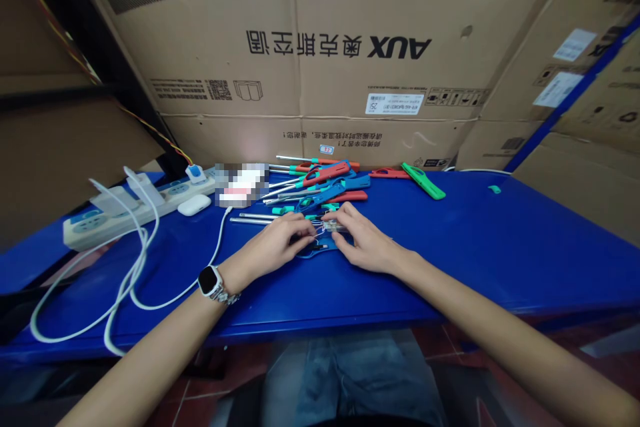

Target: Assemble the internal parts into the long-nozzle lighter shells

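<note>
Over the table's middle, my left hand (283,240), with a watch on its wrist, is closed, fingertips pinching thin wires. My right hand (367,240) grips a small clear lighter tank (335,227) between thumb and fingers, and the wires run from it towards my left fingertips. Under both hands lies a blue lighter shell half (313,253), partly hidden. Long metal lighter tubes (255,219) lie beside my left hand. Just beyond my hands is a pile of long-nosed lighters with red and blue handles (325,190).
A green lighter handle (423,181) and a red one (387,174) lie at the back right. A small green piece (494,189) is farther right. On the left are a power strip (135,210), white cables (145,260) and a white case (194,205). A cardboard box (310,80) stands behind.
</note>
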A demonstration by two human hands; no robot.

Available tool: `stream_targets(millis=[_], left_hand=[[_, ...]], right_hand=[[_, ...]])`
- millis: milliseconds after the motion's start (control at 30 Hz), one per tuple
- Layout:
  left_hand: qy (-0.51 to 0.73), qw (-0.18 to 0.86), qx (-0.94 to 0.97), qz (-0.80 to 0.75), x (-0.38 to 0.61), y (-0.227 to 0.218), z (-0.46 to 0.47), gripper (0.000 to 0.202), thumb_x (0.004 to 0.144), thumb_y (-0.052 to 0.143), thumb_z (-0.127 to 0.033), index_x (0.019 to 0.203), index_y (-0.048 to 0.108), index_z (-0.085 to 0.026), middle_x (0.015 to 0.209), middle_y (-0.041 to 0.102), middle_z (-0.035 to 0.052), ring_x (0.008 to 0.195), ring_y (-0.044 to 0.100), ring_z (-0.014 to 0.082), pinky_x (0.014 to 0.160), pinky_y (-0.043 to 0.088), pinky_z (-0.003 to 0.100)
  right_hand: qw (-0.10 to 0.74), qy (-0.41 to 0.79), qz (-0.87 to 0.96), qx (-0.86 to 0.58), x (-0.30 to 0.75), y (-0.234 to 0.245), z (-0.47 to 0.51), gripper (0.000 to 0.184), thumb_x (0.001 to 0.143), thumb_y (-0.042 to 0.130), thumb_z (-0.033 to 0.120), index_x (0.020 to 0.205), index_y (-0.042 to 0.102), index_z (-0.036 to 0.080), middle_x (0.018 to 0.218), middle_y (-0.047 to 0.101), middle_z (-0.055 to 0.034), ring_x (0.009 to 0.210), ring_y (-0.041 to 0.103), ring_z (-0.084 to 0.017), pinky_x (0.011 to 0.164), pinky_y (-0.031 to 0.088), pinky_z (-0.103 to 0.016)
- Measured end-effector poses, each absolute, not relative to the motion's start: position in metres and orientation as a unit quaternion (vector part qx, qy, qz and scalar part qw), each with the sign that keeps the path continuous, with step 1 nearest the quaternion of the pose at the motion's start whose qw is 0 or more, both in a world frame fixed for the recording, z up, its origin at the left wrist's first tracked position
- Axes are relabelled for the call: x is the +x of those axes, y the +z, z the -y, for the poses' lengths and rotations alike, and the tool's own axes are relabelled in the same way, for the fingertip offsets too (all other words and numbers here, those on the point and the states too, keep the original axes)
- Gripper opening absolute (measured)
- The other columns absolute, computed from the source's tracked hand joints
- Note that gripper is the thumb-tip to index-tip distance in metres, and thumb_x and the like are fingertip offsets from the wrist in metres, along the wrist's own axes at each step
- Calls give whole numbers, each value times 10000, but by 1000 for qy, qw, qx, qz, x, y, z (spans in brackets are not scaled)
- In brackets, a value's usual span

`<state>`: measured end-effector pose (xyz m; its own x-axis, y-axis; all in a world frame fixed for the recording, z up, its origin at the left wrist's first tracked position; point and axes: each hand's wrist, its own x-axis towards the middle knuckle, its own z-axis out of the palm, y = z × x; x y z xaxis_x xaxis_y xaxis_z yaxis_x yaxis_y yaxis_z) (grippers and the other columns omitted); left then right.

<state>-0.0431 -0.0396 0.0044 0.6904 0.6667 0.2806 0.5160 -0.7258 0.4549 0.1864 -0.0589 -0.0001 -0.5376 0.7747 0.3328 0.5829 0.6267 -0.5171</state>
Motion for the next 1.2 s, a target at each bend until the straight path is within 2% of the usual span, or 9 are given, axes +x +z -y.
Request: stream_targets(millis=[133,300,567,700,900,1033,1200], left_hand=[[215,175,906,-319,-44,4,39,177,969,519,-245,951,684,-184,930,640,60,869,588,195,795,471,320],[207,167,908,-323,-44,2,38,183,970,522,-241,981,696,-188,943,625,62,887,592,203,799,469,325],[194,137,918,-318,-43,-1,40,202,963,490,-171,997,686,-202,933,610,55,873,577,201,799,459,320],[186,118,921,-323,-41,1,43,222,963,463,-157,976,680,-196,934,589,57,867,568,202,781,458,319],[190,129,917,-326,-40,2,43,195,963,491,-190,1009,680,-201,961,611,58,899,579,210,812,466,330],[200,144,912,-328,-42,1,41,166,960,504,-197,1018,660,-201,982,626,54,916,587,208,824,473,335],[202,142,913,-325,-43,0,40,174,968,495,-206,985,668,-193,965,630,60,884,592,202,818,477,336]], right_hand=[[298,190,845,-401,188,-5,53,190,925,558,304,1081,610,209,1004,528,-53,905,589,-186,867,482,-355],[316,205,836,-400,187,-3,53,123,874,605,252,982,615,193,991,574,-47,861,595,-169,811,472,-318],[350,188,840,-369,187,2,54,100,892,594,275,911,639,188,906,580,-34,747,569,-139,704,452,-275],[351,177,840,-374,184,3,54,135,910,567,284,861,639,181,785,615,-11,617,515,-113,610,403,-249],[326,177,840,-395,183,1,49,79,846,623,228,792,643,174,696,624,14,594,511,-107,652,380,-255],[294,176,852,-396,186,-1,47,130,849,612,188,723,626,162,666,610,22,597,507,-102,679,354,-258],[273,169,862,-393,186,-1,48,208,886,615,253,699,596,163,670,609,9,650,526,-128,670,336,-261]])
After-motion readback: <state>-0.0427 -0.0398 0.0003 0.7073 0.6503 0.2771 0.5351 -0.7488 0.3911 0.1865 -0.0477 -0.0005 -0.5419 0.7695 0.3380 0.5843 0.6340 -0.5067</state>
